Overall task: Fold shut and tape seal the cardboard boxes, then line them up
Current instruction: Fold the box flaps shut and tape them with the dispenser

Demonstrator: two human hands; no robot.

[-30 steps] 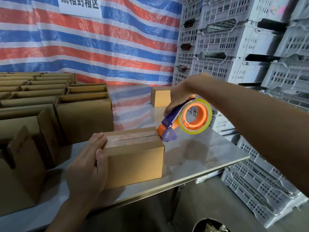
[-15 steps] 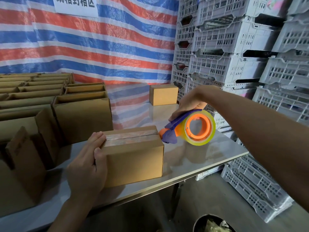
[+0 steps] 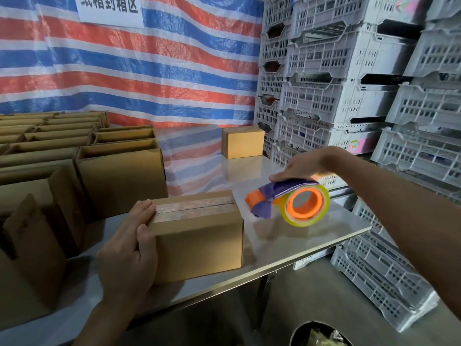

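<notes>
A small cardboard box [image 3: 199, 240] stands near the front edge of the steel table [image 3: 287, 236], its flaps closed and a strip of clear tape [image 3: 194, 208] running along the top seam. My left hand [image 3: 127, 255] grips the box's left end, fingers over the top edge and thumb on the front face. My right hand [image 3: 301, 166] holds a purple and orange tape dispenser [image 3: 294, 201] from above, just right of the box and low over the table. The dispenser is clear of the box. Another sealed box [image 3: 243, 142] stands at the table's far end.
Several open, unsealed boxes [image 3: 119, 171] stand in rows on the left of the table. Stacked white plastic crates [image 3: 349, 83] fill the right side, with more crates on the floor [image 3: 379, 278]. A round bin [image 3: 319, 333] sits below the table's front edge.
My right hand has pulled the tape dispenser off the box's right end and lowered it to the right, toward the table. My left hand has stayed on the box.
</notes>
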